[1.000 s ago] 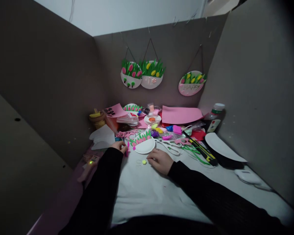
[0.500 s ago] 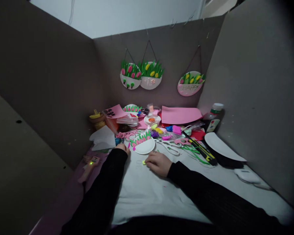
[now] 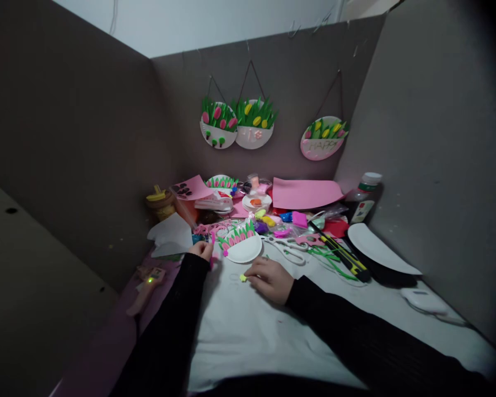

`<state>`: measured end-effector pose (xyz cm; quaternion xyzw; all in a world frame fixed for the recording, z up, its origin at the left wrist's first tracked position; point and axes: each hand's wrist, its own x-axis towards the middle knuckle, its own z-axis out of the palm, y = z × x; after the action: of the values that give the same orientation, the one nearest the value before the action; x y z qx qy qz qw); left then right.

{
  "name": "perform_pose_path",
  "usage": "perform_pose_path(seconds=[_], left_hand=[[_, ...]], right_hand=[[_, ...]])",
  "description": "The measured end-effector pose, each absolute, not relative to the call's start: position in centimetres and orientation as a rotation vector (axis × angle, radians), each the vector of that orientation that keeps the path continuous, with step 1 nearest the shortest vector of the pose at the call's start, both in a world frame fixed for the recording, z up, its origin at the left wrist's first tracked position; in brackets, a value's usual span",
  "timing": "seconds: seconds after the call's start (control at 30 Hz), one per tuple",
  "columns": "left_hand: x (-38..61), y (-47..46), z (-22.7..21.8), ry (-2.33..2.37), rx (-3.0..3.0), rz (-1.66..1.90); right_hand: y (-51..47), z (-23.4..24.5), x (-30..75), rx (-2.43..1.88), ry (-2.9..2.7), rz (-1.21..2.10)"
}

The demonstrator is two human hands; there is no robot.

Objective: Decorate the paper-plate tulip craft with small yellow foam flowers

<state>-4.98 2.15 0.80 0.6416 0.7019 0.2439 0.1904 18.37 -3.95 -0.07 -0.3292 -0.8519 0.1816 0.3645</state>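
Observation:
My left hand [image 3: 200, 251] is closed in a pinch on a thin magenta strip [image 3: 213, 238], whose ends show above and below the fingers. To its right lies a white paper plate [image 3: 248, 252] with green paper grass and pink tulips along its top and a small magenta flower at its left edge. My right hand [image 3: 269, 280] rests on the white cloth in front of the plate. Its curled fingertips are on the edge of a small yellow flower-shaped piece [image 3: 243, 278]; the thumb is partly hidden.
Behind the plate are white scissors [image 3: 291, 253], bags of coloured clay [image 3: 268, 220] and pink sheets [image 3: 308, 193]. A yellow-black utility knife [image 3: 347, 259] and a bottle [image 3: 364, 201] stand right. A pink glue gun [image 3: 146, 292] lies left. Decorated plates [image 3: 254, 138] hang on the back panel.
My left hand has drawn back slightly to the left, and the magenta strip now stands upright in its fingers. The right hand stays by the yellow flower piece. The view has shifted slightly.

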Motion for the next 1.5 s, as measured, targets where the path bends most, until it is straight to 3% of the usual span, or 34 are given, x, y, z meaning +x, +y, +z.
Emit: perform_pose_path(seconds=[0.23,0.43,0.67,0.8,1.07,1.5], left_hand=[[0.0,-0.4,0.0,1.212,1.502,0.693],[1.1,-1.6,-0.3,1.017,1.453,0.738],[-0.1,-0.8,0.3,1.117,1.553,0.795],[-1.0,-0.3,0.4,1.442,1.786,0.882],[-2.0,-0.7,-0.1,1.266,2.258,0.515],[-1.0,-0.5,0.8,1.308,2.292,0.296]], right_hand=[[-3.7,1.4,17.7,-0.943,-2.321,0.387],[-2.4,-0.1,17.6,-0.852,-2.228,0.343],[-2.0,-0.7,18.3,-0.779,-2.040,0.497],[-2.1,-0.4,18.7,-0.788,-1.912,0.526],[-1.9,-0.9,18.3,-0.874,-1.699,0.648],[-2.1,-1.2,17.9,-0.889,-1.792,0.750]])
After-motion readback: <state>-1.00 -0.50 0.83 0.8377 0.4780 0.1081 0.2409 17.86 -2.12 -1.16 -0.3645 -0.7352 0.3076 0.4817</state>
